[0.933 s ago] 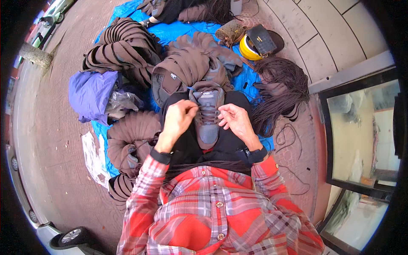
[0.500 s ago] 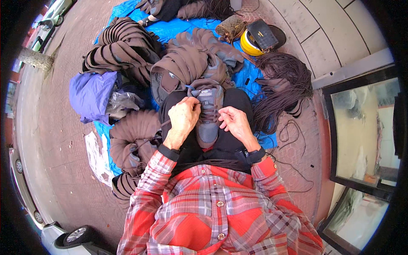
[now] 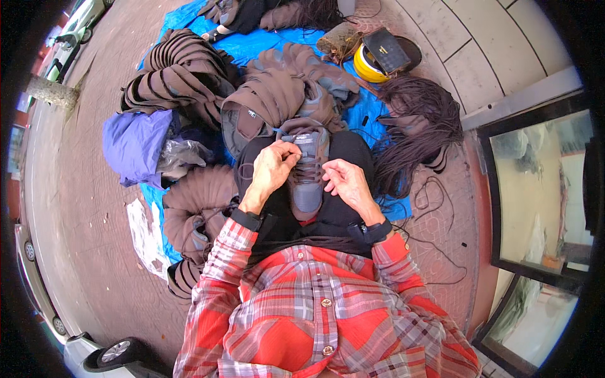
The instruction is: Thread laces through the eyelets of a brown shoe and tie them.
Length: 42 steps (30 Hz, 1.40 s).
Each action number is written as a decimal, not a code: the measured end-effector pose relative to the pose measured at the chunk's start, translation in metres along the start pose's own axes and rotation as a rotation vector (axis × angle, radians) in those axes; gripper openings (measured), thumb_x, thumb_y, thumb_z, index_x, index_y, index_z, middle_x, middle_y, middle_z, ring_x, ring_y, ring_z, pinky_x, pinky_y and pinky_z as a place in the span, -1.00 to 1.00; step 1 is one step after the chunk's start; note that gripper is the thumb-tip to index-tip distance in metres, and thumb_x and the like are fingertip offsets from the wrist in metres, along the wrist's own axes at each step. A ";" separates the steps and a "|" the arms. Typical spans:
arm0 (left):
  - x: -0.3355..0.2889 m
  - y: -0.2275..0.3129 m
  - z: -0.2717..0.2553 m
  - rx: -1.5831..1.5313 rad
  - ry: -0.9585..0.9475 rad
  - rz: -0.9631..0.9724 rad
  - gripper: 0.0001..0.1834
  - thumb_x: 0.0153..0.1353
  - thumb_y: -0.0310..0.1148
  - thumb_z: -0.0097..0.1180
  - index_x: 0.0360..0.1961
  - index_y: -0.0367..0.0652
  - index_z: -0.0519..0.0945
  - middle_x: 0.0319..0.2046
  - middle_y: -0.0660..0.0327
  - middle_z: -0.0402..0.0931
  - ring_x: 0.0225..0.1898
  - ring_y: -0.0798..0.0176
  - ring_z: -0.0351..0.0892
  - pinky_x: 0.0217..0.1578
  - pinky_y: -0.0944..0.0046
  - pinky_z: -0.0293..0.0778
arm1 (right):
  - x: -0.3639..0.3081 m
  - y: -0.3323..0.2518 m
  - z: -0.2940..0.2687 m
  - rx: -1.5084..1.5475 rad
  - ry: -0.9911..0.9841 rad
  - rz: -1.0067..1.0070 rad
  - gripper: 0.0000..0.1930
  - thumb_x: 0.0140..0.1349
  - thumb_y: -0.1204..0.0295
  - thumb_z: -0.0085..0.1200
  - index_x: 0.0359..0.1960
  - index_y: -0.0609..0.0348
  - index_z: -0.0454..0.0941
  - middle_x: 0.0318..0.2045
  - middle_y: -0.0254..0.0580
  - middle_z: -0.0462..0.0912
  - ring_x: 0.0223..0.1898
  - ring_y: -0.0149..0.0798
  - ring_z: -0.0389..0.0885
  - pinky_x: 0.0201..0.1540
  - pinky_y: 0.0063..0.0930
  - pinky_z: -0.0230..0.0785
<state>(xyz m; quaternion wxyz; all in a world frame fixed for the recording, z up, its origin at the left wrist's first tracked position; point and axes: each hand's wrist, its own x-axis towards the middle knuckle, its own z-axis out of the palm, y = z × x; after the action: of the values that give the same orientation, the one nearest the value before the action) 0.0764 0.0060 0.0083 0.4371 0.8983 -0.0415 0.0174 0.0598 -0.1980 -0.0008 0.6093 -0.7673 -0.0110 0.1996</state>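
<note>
A dark grey and brown shoe upper (image 3: 308, 200) lies between my knees, toe toward me, with dark laces (image 3: 307, 169) crossing its front. At its left edge, my left hand (image 3: 271, 169) is closed, thumb and forefinger pinching a shoelace near the upper eyelets. A loop of brown lace (image 3: 246, 167) hangs out behind that hand. My right hand (image 3: 348, 184) is at the shoe's right edge beside the lower eyelets, its thumb and forefinger drawn together. Whatever those right fingertips hold is too small to make out.
Stacked brown shoe uppers (image 3: 173, 75) lie on a blue tarp (image 3: 258, 43), with more uppers (image 3: 200, 195) at left. A lace bundle (image 3: 419, 120) lies right, near a yellow bucket (image 3: 367, 68) and a glass-fronted frame (image 3: 485, 189). A purple bag (image 3: 135, 146) sits left. Another person's legs (image 3: 249, 16) show beyond.
My left hand has shifted slightly up along the shoe's edge, and the lace behind it now curls into a loop. My right hand has barely moved.
</note>
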 end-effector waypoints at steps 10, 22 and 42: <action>-0.002 0.014 0.024 0.182 -0.011 -0.030 -0.68 0.10 -0.49 -0.07 -0.09 -0.17 0.25 -0.47 -0.17 0.53 -0.36 -0.26 0.54 -0.36 -0.14 0.40 | 0.013 -0.025 0.004 -0.154 0.100 -0.220 -0.82 0.16 0.57 -0.05 -0.18 0.28 0.47 -0.38 -0.11 0.55 -0.56 -0.24 0.58 -0.51 -0.45 0.44; -0.001 0.013 0.020 -0.003 0.091 -0.064 -0.67 0.11 -0.49 -0.04 -0.10 -0.24 0.23 -0.45 -0.22 0.52 -0.34 -0.29 0.53 -0.35 -0.15 0.40 | 0.053 -0.061 0.018 -1.182 -0.205 -0.736 -0.59 0.03 0.56 0.00 -0.05 0.27 0.22 -0.33 0.12 0.49 -0.46 0.13 0.53 -0.47 -0.12 0.38; 0.007 -0.005 -0.074 0.043 0.285 0.165 -0.65 -0.03 -0.65 0.03 -0.14 -0.24 0.52 -0.21 0.00 0.45 -0.30 0.08 0.52 -0.27 0.24 0.45 | -0.012 0.002 -0.219 -1.460 0.387 -0.342 -0.73 0.05 0.60 -0.08 -0.20 0.22 0.22 -0.55 0.08 0.53 -0.50 0.15 0.57 -0.52 -0.05 0.39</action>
<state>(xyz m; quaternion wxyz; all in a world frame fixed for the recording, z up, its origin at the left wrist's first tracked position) 0.0843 0.0672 0.0503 0.4166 0.8893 -0.0524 0.1813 0.1181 -0.4058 0.0403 -0.0377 -0.9834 -0.1513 -0.0929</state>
